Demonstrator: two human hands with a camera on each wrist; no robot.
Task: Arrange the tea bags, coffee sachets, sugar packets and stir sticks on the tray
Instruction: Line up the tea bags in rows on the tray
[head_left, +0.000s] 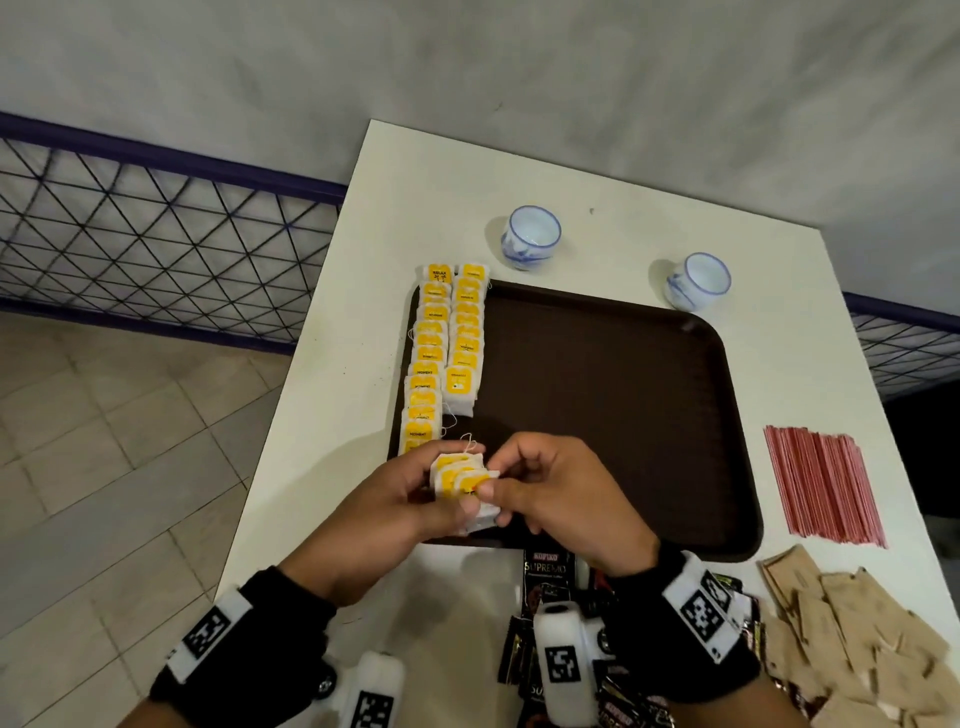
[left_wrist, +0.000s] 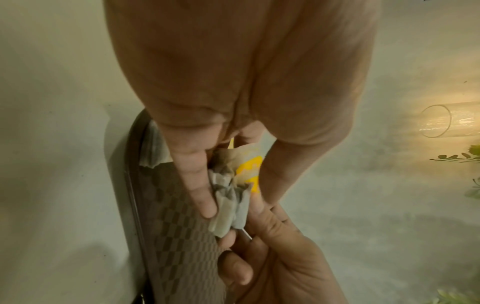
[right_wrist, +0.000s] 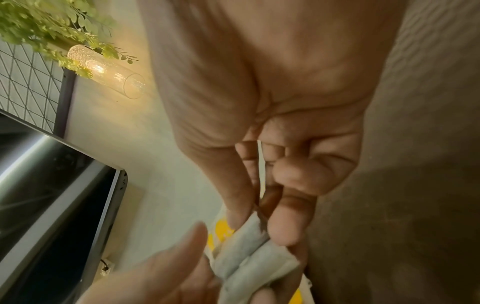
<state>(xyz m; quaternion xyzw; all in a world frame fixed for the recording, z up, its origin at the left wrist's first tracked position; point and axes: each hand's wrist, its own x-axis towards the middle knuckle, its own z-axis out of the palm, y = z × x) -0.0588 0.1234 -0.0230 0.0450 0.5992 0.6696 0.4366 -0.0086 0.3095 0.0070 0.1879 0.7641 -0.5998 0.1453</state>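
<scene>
A dark brown tray (head_left: 597, 389) lies on the white table (head_left: 597, 182). Two overlapping rows of yellow-tagged tea bags (head_left: 447, 353) run along its left side. Over the tray's near left corner my left hand (head_left: 395, 499) grips a small stack of tea bags (head_left: 462, 483), also seen as grey pouches (left_wrist: 228, 197) in the left wrist view. My right hand (head_left: 545, 488) pinches one bag of that stack (right_wrist: 252, 242) between thumb and forefinger. Red stir sticks (head_left: 821, 483) lie right of the tray, brown sugar packets (head_left: 857, 639) at the near right, and black coffee sachets (head_left: 550, 571) under my right wrist.
Two white cups with blue rims (head_left: 530, 236) (head_left: 698, 280) stand behind the tray. A wire mesh fence (head_left: 156, 234) and tiled floor (head_left: 104, 467) lie left of the table. A glass tube lamp (right_wrist: 109, 72) and green leaves (right_wrist: 52, 26) show in the right wrist view.
</scene>
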